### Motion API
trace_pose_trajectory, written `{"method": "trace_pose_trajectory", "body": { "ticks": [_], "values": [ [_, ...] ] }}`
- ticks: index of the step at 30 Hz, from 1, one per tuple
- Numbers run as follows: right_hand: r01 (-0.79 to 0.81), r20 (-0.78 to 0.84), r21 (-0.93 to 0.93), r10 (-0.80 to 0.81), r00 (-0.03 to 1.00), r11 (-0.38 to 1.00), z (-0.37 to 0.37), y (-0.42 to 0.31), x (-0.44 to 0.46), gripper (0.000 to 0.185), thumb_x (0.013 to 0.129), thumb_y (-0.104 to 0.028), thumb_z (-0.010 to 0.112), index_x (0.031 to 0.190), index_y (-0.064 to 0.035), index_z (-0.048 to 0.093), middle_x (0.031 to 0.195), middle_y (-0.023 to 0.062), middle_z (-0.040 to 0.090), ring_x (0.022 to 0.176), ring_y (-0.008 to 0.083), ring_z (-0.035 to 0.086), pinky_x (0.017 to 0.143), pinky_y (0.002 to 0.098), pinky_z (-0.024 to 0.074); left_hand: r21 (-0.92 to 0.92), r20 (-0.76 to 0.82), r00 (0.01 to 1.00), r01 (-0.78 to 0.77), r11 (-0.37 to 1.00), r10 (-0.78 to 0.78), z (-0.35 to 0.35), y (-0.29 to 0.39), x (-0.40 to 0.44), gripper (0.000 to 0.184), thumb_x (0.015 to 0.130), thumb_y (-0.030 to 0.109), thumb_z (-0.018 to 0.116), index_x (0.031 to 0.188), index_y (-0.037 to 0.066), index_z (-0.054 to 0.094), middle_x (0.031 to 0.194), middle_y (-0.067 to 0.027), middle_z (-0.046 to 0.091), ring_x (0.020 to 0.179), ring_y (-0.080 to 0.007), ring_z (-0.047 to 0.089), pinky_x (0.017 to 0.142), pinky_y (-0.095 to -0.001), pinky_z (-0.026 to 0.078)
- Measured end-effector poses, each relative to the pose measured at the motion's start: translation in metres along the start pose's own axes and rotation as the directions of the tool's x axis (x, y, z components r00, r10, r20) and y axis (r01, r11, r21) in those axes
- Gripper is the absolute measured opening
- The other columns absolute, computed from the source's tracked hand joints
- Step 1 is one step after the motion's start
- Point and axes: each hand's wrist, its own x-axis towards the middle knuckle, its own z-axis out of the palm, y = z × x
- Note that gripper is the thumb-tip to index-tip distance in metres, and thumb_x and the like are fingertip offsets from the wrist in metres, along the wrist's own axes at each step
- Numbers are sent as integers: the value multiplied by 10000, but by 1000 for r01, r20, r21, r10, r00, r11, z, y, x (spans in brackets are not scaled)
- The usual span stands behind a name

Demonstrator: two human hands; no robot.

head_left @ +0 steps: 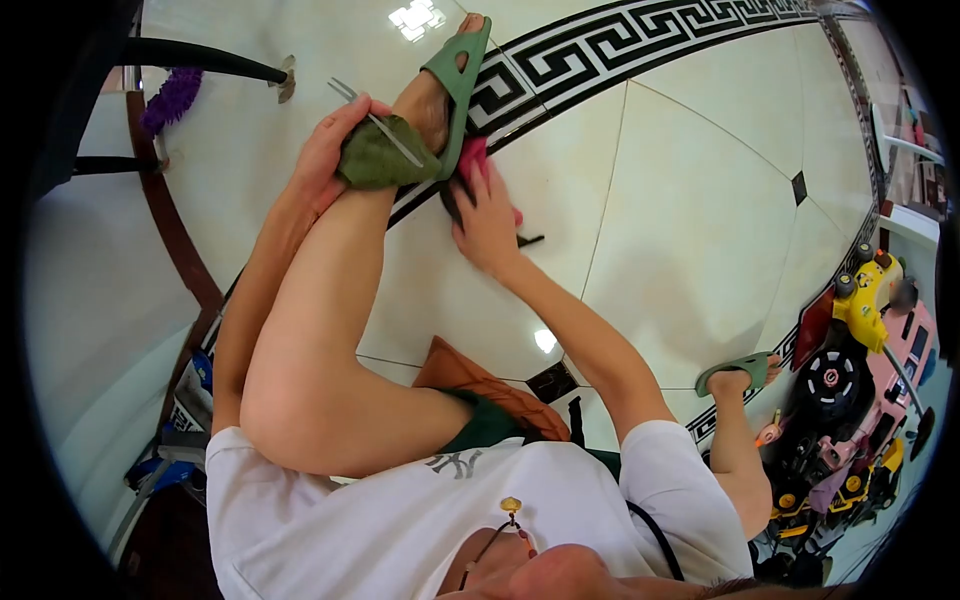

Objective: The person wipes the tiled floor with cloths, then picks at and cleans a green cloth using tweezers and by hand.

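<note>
Beside my ankle, my left hand (pixel 330 150) is wrapped round a dark green item (pixel 385 155), which looks like cloth or a leaf. A thin metal fork-like tool (pixel 395 138) lies across that item, with its prongs up by my fingertips. My right hand (pixel 487 220) reaches down to the floor next to the heel of my green sandal (pixel 465 110). Its fingers rest on a pink and black object (pixel 474 157), partly covered by the hand. A short black piece sticks out past the wrist.
Black chair legs (pixel 210 58) and a purple fluffy item (pixel 172 100) are at the upper left. A brown cushion (pixel 480 385) lies under my thigh. At the right stand a yellow toy car (pixel 868 300) and a pink toy vehicle (pixel 905 350) beside other toys.
</note>
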Motion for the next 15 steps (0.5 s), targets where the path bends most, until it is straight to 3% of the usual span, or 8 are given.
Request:
{"method": "trace_pose_trajectory", "body": {
  "ticks": [7, 10, 12, 15],
  "values": [
    [222, 92, 274, -256, 962, 936, 12, -32, -52, 524, 651, -28, 636, 1171, -75, 588, 1287, 153, 468, 1268, 365, 382, 1038, 450, 368, 111, 0, 1000, 4, 994, -4, 4, -1, 1, 269, 962, 289, 516, 934, 37, 607, 866, -95, 655, 768, -167, 647, 717, -298, 551],
    [374, -98, 293, -361, 927, 880, 3, -48, -4, 445, 657, -38, 631, 1101, -52, 610, 1228, 159, 502, 1192, 338, 453, 986, 438, 408, 132, 5, 1000, 15, 991, -16, -2, -5, 4, 275, 963, 291, 516, 935, 33, 607, 871, -93, 657, 770, -160, 648, 718, -292, 550],
    [409, -19, 291, -423, 906, 865, 26, -48, 33, 413, 681, -10, 608, 1092, -59, 615, 1263, 148, 498, 1175, 326, 476, 951, 421, 431, 129, 1, 999, 32, 991, -32, 1, -6, 6, 277, 954, 294, 533, 929, 32, 621, 858, -87, 658, 759, -155, 649, 703, -287, 548],
    [269, -167, 397, -219, 961, 877, 74, -50, 78, 404, 692, 29, 587, 1080, -77, 625, 1225, 127, 550, 1157, 323, 493, 911, 404, 451, 145, -29, 999, 39, 989, -35, 11, -2, 7, 279, 936, 299, 569, 909, 34, 652, 824, -72, 659, 731, -148, 651, 673, -282, 547]
  ]
}}
